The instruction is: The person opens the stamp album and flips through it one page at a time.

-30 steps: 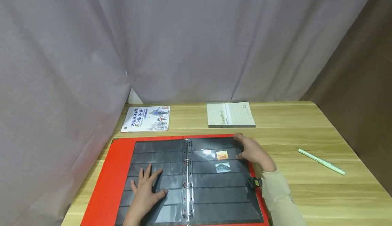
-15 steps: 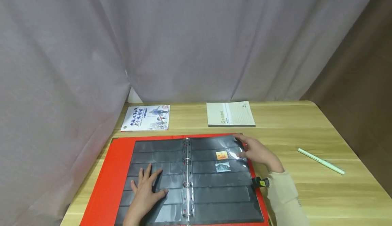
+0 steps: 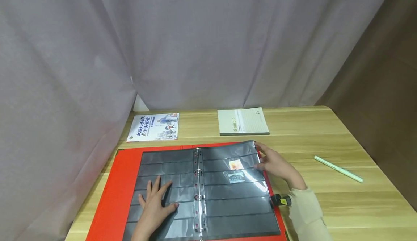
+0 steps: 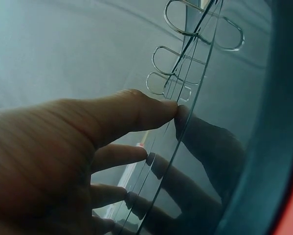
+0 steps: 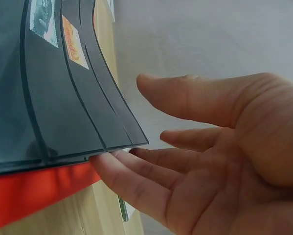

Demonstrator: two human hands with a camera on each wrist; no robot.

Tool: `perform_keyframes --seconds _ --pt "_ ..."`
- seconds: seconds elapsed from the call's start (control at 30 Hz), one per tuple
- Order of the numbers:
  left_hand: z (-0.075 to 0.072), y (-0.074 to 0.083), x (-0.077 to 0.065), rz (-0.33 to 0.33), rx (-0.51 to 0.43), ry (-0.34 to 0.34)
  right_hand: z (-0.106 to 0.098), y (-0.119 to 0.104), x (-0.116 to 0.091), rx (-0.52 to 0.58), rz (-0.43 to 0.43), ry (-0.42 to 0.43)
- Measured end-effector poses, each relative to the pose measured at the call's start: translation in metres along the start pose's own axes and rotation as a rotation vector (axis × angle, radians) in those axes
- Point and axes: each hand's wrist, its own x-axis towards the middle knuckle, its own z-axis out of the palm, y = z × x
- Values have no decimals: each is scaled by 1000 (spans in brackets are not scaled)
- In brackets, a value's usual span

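A red ring binder (image 3: 109,190) lies spread out, with black pocket pages on metal rings (image 3: 198,197). On its left page (image 3: 169,157) my left hand (image 3: 152,206) rests with spread fingers; in the left wrist view the thumb and fingertips touch the glossy surface. The right page (image 3: 241,206) holds an orange stamp (image 5: 74,43) and a grey-blue stamp (image 5: 44,20) in its pockets. My right hand (image 3: 277,163) is at that page's outer edge. In the right wrist view its fingers reach under the lifted edge, while the thumb stays apart above.
Behind the binder lie a white picture booklet (image 3: 153,127) and a beige notebook marked Gambit (image 3: 243,121). A pale green pen (image 3: 338,169) lies to the right on the wooden table (image 3: 303,132). Grey curtains (image 3: 195,45) hang behind the table.
The right page's upper outer corner has risen, and reflections on it have shifted. My right hand has moved slightly right, along the page edge. My left hand stays in place.
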Motion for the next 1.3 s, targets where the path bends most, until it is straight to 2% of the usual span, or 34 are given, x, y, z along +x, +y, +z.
perform_keyframes --seconds 0.1,0.33,0.6,0.8,1.03,1.3 --pt "0 0 0 -2 1 -4 0 1 -3 43 1 -10" --pt "-1 -1 0 2 -2 -7 -2 5 -10 62 -7 -36" --pt "-1 -1 -1 16 1 2 -2 4 -17 250 41 -104" --pt "0 -1 -1 -4 -3 -5 -1 1 -25 266 50 -160" --pt "2 -1 2 13 -9 2 -5 0 -29 263 3 -142" --pt "1 -2 -1 26 0 2 -8 -6 -36 315 37 -141"
